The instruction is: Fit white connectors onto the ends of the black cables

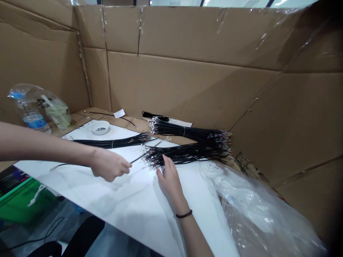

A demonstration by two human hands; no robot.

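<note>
We are clamping a black cable [139, 158] between the closed fingers of our left hand [109, 165] in the head view. Our right hand [170, 182] is spreading its fingers apart just beside the crimped ends of a wire bundle [187, 153], which is lying on a white board [128, 207].

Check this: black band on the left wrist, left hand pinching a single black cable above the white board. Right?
No: the black band is on the right wrist, not the left, as the head view shows. The rest stands: the left hand pinches a single black cable above the white board.
</note>
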